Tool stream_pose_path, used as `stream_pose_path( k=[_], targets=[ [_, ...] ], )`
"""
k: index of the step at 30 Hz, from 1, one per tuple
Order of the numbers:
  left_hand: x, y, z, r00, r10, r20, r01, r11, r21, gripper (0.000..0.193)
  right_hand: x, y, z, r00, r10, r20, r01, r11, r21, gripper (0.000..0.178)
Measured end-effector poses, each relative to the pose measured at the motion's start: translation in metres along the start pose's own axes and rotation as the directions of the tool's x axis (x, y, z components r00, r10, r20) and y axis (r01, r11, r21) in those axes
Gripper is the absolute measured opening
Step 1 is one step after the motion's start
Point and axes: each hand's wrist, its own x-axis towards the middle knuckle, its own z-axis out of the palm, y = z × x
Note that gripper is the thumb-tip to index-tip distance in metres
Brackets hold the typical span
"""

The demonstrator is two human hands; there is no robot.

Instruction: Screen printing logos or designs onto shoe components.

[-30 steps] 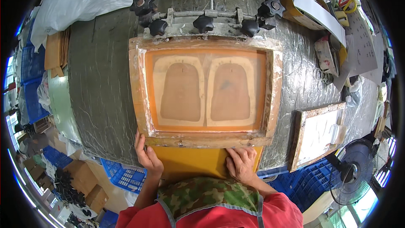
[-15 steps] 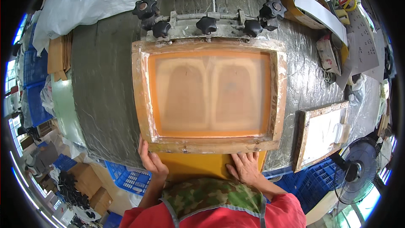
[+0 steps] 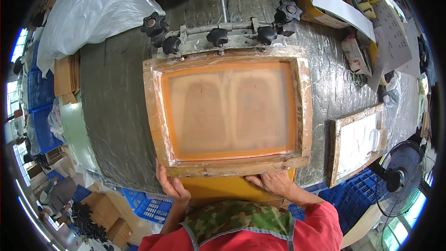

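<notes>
A wooden screen-printing frame (image 3: pixel 237 170) with orange-edged mesh lies before me, two pale rounded shapes showing through the mesh. Its far side sits in a metal hinge clamp (image 3: pixel 227 37) with black star knobs. At the near left corner, my left hand (image 3: pixel 174 187) rests with stretched fingers against the wood. My right hand (image 3: pixel 277 183) lies at the near edge, right of the middle, its thumb pointing left over a yellow board (image 3: pixel 218 189). The frame's edge hides its other fingertips. Most of the board is under the frame.
On the right lies a smaller wooden frame (image 3: pixel 333 153), with a black fan (image 3: pixel 396 181) beside it. A cardboard box (image 3: pixel 320 16) with papers stands at the far right. White plastic sheeting (image 3: pixel 100 16) covers the far left, and a blue crate (image 3: pixel 146 204) sits below the table edge.
The view has shifted slightly, so the frame appears lower. My right fingers, seen on the yellow board before, have gone under the frame's near edge. My left hand stays at the corner.
</notes>
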Motion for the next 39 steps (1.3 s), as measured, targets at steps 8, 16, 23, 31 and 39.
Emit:
stream_pose_path(
  k=[8,16,23,31,39],
  targets=[
    [-0.001,-0.004,0.0,1.0,0.004,0.014,-0.004,1.0,-0.015,0.056,-0.002,-0.001,0.006,0.999,0.014,-0.029,-0.016,0.996,-0.085,0.055],
    [0.0,-0.002,0.0,1.0,-0.016,0.018,0.016,1.0,-0.011,0.057,-0.002,0.001,0.009,0.996,-0.036,-0.087,0.021,0.986,-0.165,0.058],
    [-0.001,-0.004,-0.001,0.999,0.001,0.032,-0.001,1.0,-0.009,0.057,0.004,-0.002,0.0,0.987,-0.081,-0.142,0.05,0.978,-0.203,0.054],
    [-0.002,-0.003,0.001,1.0,-0.017,0.01,0.017,1.0,-0.021,0.055,-0.01,0.001,-0.001,0.996,-0.071,-0.051,0.062,0.985,-0.16,0.053],
    [0.01,0.009,0.0,0.997,-0.066,0.029,0.063,0.993,0.1,0.048,-0.044,0.003,0.003,0.972,-0.069,-0.225,0.105,0.983,0.149,0.055]
  ],
)
